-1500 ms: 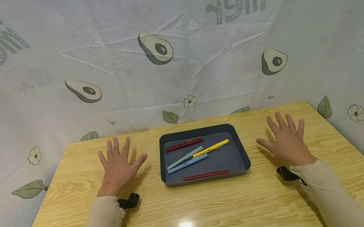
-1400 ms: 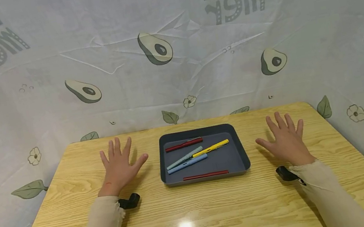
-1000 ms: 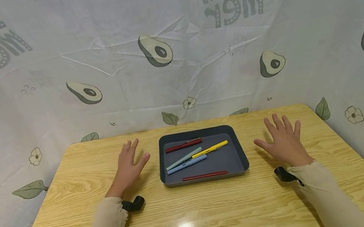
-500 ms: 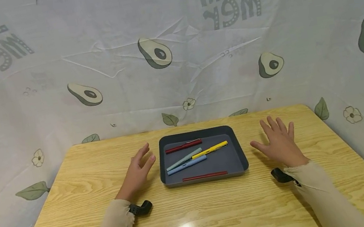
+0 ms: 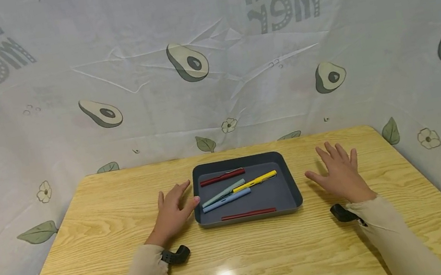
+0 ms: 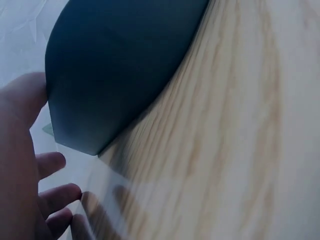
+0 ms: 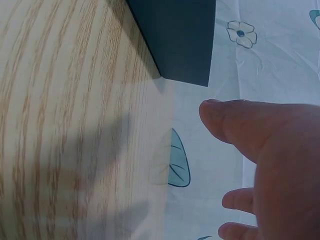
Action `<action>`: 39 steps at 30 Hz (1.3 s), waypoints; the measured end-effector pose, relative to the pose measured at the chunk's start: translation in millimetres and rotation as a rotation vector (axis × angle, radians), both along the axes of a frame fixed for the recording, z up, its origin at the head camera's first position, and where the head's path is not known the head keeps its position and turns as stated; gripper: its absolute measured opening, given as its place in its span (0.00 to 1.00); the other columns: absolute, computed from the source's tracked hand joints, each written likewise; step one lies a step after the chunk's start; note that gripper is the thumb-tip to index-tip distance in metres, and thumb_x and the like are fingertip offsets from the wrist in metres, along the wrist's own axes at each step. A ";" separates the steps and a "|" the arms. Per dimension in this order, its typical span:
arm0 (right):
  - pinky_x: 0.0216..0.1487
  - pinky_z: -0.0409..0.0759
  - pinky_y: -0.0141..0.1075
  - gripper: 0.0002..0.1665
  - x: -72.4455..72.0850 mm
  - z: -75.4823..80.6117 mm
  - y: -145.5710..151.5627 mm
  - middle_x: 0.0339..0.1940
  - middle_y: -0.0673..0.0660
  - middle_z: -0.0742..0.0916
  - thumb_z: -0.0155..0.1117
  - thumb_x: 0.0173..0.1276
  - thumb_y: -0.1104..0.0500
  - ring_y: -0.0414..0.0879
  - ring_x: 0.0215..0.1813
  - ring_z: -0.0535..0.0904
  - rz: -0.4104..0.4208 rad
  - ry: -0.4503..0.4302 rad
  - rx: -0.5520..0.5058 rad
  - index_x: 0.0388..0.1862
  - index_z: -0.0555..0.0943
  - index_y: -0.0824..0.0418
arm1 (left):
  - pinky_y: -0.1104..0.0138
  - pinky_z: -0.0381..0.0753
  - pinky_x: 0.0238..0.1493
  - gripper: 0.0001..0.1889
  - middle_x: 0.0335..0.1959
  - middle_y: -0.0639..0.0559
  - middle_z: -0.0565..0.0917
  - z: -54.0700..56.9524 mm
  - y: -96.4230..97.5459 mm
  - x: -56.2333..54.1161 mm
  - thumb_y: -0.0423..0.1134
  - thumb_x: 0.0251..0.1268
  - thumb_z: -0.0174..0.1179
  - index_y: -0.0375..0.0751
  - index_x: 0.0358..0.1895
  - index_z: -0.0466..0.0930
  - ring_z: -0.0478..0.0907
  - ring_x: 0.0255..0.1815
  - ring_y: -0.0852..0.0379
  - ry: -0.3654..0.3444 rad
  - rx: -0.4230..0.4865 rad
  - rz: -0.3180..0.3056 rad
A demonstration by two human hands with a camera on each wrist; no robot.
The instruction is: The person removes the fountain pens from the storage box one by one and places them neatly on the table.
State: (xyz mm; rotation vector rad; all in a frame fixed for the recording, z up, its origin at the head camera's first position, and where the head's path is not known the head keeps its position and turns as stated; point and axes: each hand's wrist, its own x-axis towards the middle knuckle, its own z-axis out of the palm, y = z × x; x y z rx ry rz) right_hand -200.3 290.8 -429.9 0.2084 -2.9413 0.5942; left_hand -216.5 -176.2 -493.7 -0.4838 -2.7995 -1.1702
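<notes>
A dark grey tray [image 5: 274, 196] lies at the middle of the table and bears several slim capped pens. A red pen [image 5: 223, 177] lies toward its back. A yellow pen [image 5: 255, 181] rests with one end by a pale green pen [image 5: 223, 193] and a blue pen [image 5: 227, 200]. Along the front wall lies another dark red pen [image 5: 248, 213]. My left hand [image 5: 171, 215] is at the tray's left side, its thumb tip at the rim and its fingers loosely extended. My right hand [image 5: 342, 178] is spread just right of the tray, apart from it and holding nothing.
The wooden table [image 5: 266, 256] reaches around the tray, with a bright light reflection near its front. A pale cloth [image 5: 146, 111] printed with avocados hangs behind it and at both sides. A black wrist mount [image 5: 176, 255] sits at the left cuff.
My left hand has moved right, from beside the tray up to its left rim. The right hand has shifted slightly left. The tray and pens look unmoved.
</notes>
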 end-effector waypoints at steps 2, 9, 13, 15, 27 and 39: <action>0.73 0.26 0.75 0.52 0.3 0.0 0.3 0.79 0.80 0.57 0.67 0.73 0.41 0.80 0.79 0.44 0.001 0.009 -0.006 0.79 0.60 0.74 | 0.36 0.27 0.79 0.35 0.78 0.41 0.67 1.0 1.9 1.0 0.57 0.77 0.57 0.45 0.80 0.65 0.57 0.82 0.38 0.011 -0.031 -0.004; 0.74 0.25 0.75 0.52 0.8 -0.6 1.2 0.80 0.80 0.56 0.67 0.73 0.41 0.79 0.80 0.43 0.002 -0.001 -0.008 0.79 0.60 0.74 | 0.37 0.29 0.80 0.32 0.79 0.39 0.65 2.3 1.7 5.2 0.56 0.80 0.52 0.46 0.80 0.65 0.53 0.83 0.37 0.020 -0.087 -0.026; 0.75 0.28 0.74 0.51 0.1 0.3 0.5 0.80 0.79 0.57 0.66 0.74 0.42 0.78 0.80 0.45 0.011 -0.011 -0.020 0.80 0.60 0.73 | 0.38 0.29 0.80 0.33 0.79 0.39 0.65 1.7 -0.2 6.2 0.56 0.81 0.52 0.45 0.80 0.64 0.53 0.83 0.37 0.021 -0.092 -0.029; 0.76 0.32 0.74 0.51 -0.8 1.5 -0.4 0.80 0.78 0.57 0.66 0.75 0.42 0.78 0.80 0.46 0.022 -0.023 -0.054 0.80 0.59 0.74 | 0.38 0.30 0.80 0.33 0.80 0.39 0.65 1.6 -0.6 6.1 0.56 0.81 0.52 0.46 0.81 0.64 0.52 0.83 0.37 0.021 -0.090 -0.029; 0.71 0.62 0.71 0.45 -4.3 3.1 -3.6 0.77 0.75 0.65 0.63 0.78 0.44 0.74 0.77 0.59 0.069 -0.067 -0.137 0.80 0.61 0.71 | 0.37 0.31 0.80 0.33 0.80 0.38 0.64 2.2 -0.4 4.1 0.55 0.80 0.53 0.46 0.80 0.64 0.53 0.83 0.36 0.024 -0.085 -0.031; 0.70 0.63 0.71 0.43 -2.5 1.6 -3.1 0.77 0.75 0.66 0.61 0.79 0.44 0.74 0.77 0.59 0.067 -0.053 -0.138 0.79 0.63 0.70 | 0.37 0.32 0.80 0.33 0.80 0.39 0.65 -1.0 -0.6 3.0 0.55 0.80 0.54 0.46 0.81 0.64 0.53 0.83 0.36 0.029 -0.088 -0.042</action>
